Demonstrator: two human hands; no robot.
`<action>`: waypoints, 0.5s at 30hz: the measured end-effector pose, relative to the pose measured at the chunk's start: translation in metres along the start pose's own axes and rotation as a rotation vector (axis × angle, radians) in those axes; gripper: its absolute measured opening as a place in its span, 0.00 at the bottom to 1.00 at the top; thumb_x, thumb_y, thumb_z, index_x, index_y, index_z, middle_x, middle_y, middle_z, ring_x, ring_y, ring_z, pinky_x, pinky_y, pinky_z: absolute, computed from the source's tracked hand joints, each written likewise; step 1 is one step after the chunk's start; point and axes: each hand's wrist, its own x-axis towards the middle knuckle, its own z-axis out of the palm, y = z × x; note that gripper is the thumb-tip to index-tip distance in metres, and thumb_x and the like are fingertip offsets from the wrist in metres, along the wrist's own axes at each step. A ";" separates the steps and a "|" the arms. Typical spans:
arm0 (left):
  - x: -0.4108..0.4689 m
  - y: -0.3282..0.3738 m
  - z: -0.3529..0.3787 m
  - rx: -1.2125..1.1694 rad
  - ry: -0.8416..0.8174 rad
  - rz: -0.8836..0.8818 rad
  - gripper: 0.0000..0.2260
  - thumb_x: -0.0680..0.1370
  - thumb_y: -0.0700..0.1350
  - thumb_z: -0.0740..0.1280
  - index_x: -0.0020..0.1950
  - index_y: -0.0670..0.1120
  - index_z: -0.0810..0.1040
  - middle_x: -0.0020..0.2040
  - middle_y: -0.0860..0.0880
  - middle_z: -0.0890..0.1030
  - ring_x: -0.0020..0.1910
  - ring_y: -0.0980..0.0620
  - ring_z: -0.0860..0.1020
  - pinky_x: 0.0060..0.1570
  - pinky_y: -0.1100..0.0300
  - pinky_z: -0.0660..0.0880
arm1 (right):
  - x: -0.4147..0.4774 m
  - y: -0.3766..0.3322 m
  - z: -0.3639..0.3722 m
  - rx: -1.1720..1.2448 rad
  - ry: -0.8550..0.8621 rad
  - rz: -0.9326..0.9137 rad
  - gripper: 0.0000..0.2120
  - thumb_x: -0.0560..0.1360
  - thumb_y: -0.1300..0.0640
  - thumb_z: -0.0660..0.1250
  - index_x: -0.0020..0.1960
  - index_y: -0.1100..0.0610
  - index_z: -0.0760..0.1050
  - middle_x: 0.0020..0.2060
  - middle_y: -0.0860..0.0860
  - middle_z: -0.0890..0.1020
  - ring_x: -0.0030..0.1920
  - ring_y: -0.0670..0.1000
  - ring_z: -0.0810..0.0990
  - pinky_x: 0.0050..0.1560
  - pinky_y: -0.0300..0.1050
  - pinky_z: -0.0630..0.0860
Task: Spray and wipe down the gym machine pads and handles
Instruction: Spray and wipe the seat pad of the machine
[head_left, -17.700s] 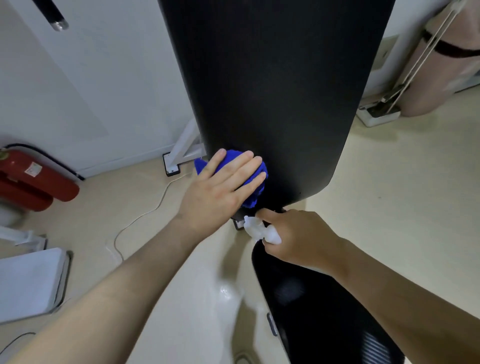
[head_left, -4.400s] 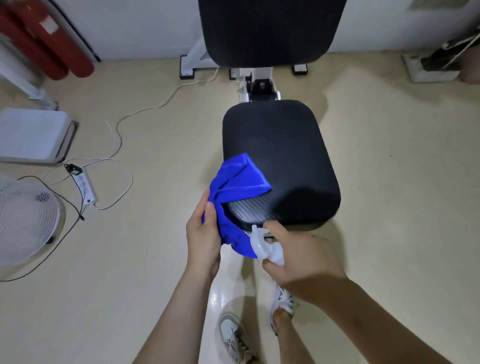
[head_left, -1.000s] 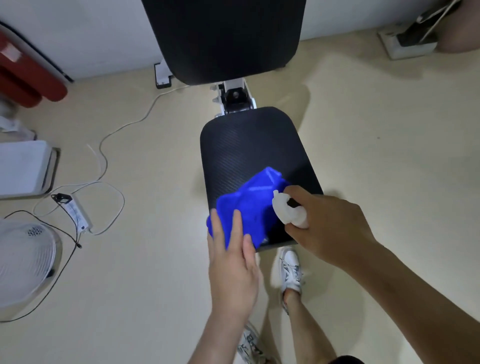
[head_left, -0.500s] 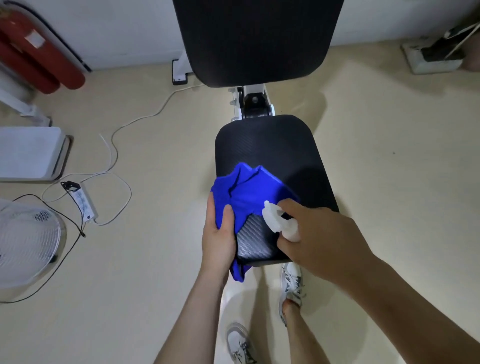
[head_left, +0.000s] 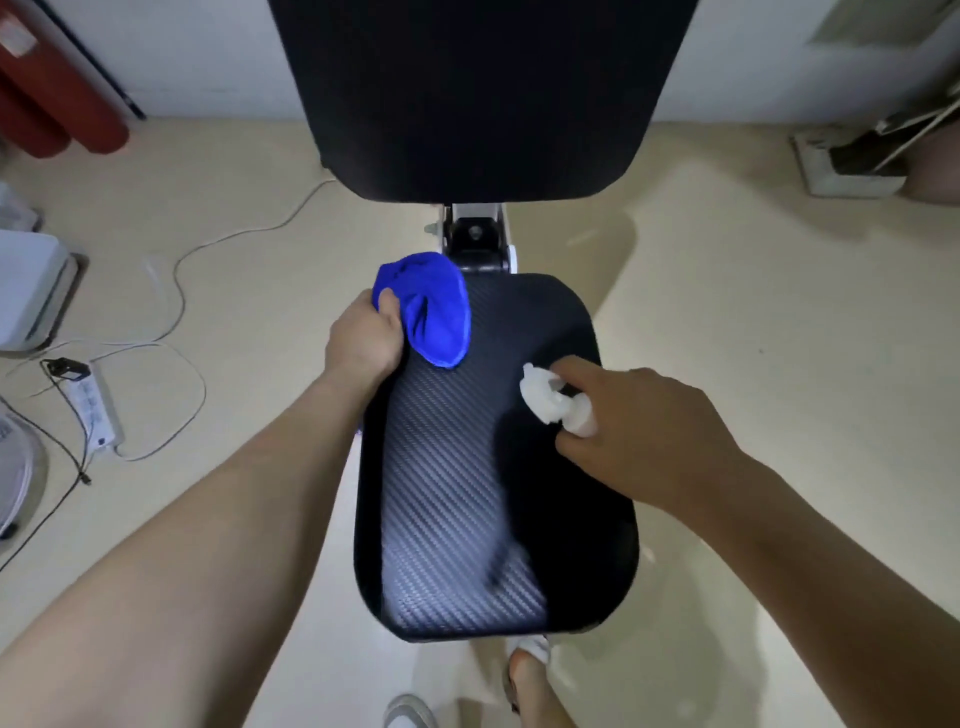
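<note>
Two hands over one seat pad: left hand (head_left: 363, 343) stretched forward, fingers curled round one bunched blue cloth (head_left: 431, 312), thumb over it, cloth down on the pad's far left corner; right hand (head_left: 639, 436) nearer, back up, wrapped round one white spray bottle (head_left: 550, 400), forefinger across its head, nozzle toward the cloth. Under both hands, seat pad (head_left: 467, 493): black, woven carbon-look texture, rounded corners, a sheen at the near end, possibly wet. Beyond the left hand, a second black pad, the backrest (head_left: 478, 88), upright. Left of the left forearm, one white power strip (head_left: 93, 410) among loose cables (head_left: 182, 291) on the floor (head_left: 779, 312).
</note>
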 end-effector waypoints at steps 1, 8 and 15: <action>-0.008 0.003 0.001 0.019 0.007 0.012 0.19 0.84 0.50 0.51 0.69 0.44 0.70 0.64 0.39 0.77 0.63 0.39 0.73 0.58 0.54 0.68 | 0.004 0.007 -0.001 0.024 0.019 0.022 0.14 0.72 0.47 0.62 0.57 0.42 0.66 0.38 0.45 0.78 0.35 0.51 0.73 0.37 0.45 0.72; -0.113 -0.016 -0.003 0.562 -0.096 0.413 0.29 0.79 0.54 0.45 0.77 0.43 0.61 0.75 0.38 0.64 0.71 0.32 0.61 0.68 0.43 0.65 | 0.024 0.038 0.012 0.051 0.101 0.017 0.27 0.65 0.42 0.46 0.63 0.40 0.65 0.44 0.40 0.79 0.30 0.46 0.68 0.38 0.41 0.69; -0.039 0.061 0.046 0.738 -0.200 0.585 0.25 0.83 0.54 0.47 0.80 0.51 0.50 0.80 0.46 0.53 0.79 0.45 0.45 0.75 0.49 0.45 | 0.035 0.058 0.011 0.282 0.070 0.082 0.16 0.72 0.50 0.63 0.59 0.43 0.67 0.38 0.45 0.79 0.36 0.53 0.77 0.38 0.48 0.73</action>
